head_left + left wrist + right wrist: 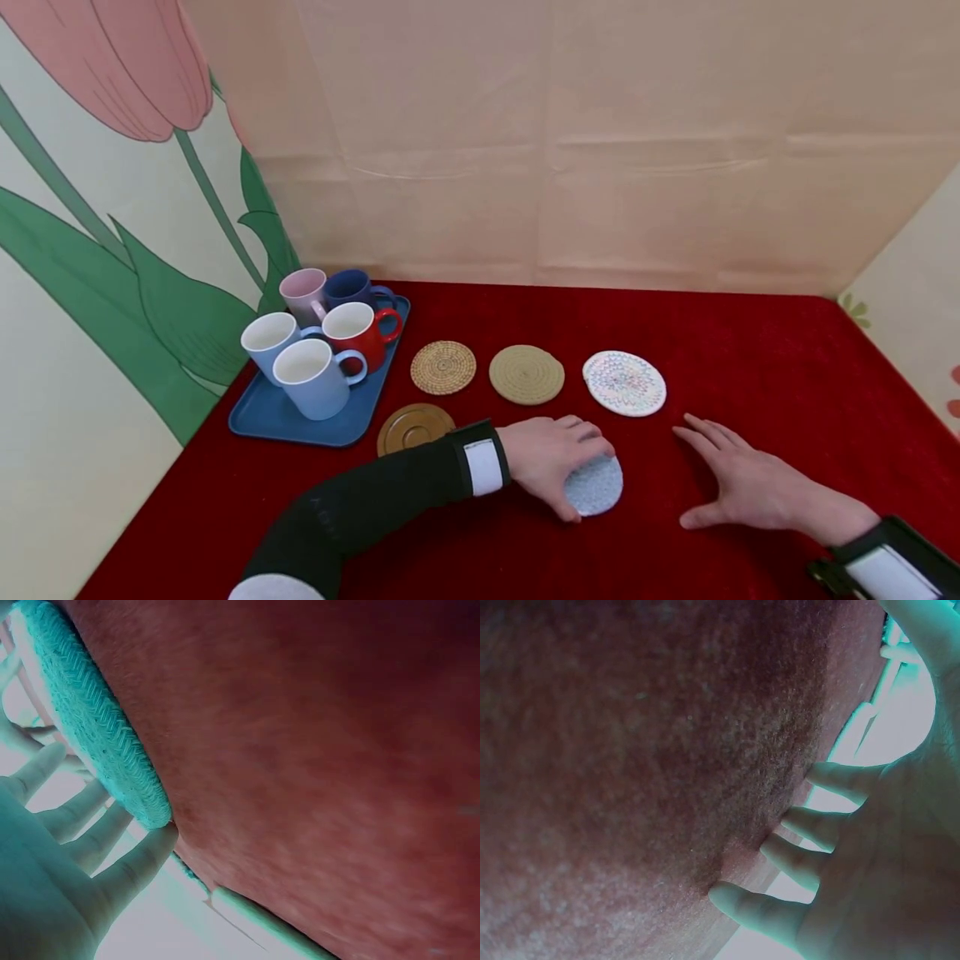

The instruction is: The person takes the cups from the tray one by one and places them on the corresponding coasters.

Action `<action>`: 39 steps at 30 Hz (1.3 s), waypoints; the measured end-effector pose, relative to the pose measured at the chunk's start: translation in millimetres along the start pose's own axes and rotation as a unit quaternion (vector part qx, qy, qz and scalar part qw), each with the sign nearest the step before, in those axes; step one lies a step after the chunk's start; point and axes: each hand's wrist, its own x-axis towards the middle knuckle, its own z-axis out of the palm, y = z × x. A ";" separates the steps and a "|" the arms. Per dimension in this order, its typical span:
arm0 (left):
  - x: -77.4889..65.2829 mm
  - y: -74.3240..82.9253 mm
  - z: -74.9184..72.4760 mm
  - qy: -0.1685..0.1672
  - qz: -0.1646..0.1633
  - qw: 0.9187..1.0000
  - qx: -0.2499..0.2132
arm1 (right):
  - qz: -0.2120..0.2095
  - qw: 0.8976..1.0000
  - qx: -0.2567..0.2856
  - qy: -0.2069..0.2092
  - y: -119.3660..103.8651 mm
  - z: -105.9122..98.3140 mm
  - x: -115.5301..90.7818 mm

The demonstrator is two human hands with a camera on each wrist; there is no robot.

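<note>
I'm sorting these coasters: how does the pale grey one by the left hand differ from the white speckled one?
The pale grey coaster looks nearly plain, while the white coaster has multicoloured speckles. The left hand partly covers the grey one; the white one lies untouched, fully visible. Both look round.

Red tabletop (750, 358), fuzzy; blue tray (273, 414) at left, round coasters (527, 375) alongside

Noted rough, matt weave on pale-blue coaster (598, 487). Found smooth, glazed-looking mugs (315, 390), plastic-looking tray (273, 421). Recorded napped, matt tablecloth (757, 358).
</note>
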 end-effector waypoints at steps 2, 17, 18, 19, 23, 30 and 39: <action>-4.4 -2.5 1.1 0.003 -0.001 1.000 -0.005 | 0.001 1.000 0.000 0.000 0.5 0.1 0.5; -34.6 -17.6 11.3 0.030 -0.016 0.999 -0.027 | -0.004 1.000 0.004 -0.002 0.3 -1.2 0.0; -36.4 -18.2 11.5 0.031 -0.018 0.999 -0.026 | -0.005 1.000 0.004 -0.003 0.2 -1.7 0.0; -37.9 -19.0 11.7 0.032 -0.020 0.999 -0.027 | -0.005 1.000 0.003 -0.004 0.0 -2.2 -0.1; -43.2 -21.9 12.7 0.039 -0.026 0.999 -0.027 | -0.006 1.000 0.001 -0.006 -1.1 -3.8 -0.8; -47.8 -25.4 14.7 0.044 -0.027 0.998 -0.037 | -0.008 1.000 0.002 -0.005 -1.9 -3.6 -2.0; -50.7 -21.3 10.8 0.040 -0.053 0.997 -0.044 | -0.007 1.000 0.002 -0.005 -2.0 -4.0 -2.2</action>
